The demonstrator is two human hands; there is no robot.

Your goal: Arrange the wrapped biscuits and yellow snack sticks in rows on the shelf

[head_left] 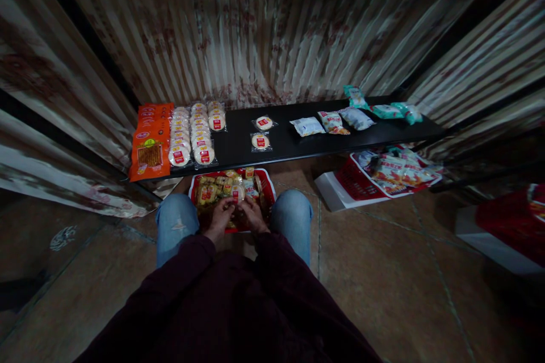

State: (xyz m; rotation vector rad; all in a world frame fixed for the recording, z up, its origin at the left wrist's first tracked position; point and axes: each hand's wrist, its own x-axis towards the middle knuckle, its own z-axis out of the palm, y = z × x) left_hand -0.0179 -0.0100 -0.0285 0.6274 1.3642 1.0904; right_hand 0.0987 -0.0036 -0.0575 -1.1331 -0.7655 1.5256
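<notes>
Between my knees, both hands are closed on one round wrapped cracker (237, 193) with a red label. My left hand (222, 215) pinches its left side and my right hand (252, 214) its right side. Right below them is a red basket (271, 184) with a pale rim, filled with small yellow-wrapped snacks (207, 193). On the black shelf (238, 150) in front, rows of the same round crackers (200, 136) overlap at the left. Two single wrapped crackers (261, 141) lie apart near the middle.
An orange snack bag (150, 142) lies at the shelf's left end. White packets (334, 122) and green packets (389, 111) lie toward its right. Another red basket (355, 177) of packets is on the floor under the shelf, with a further red basket (506, 218) at far right.
</notes>
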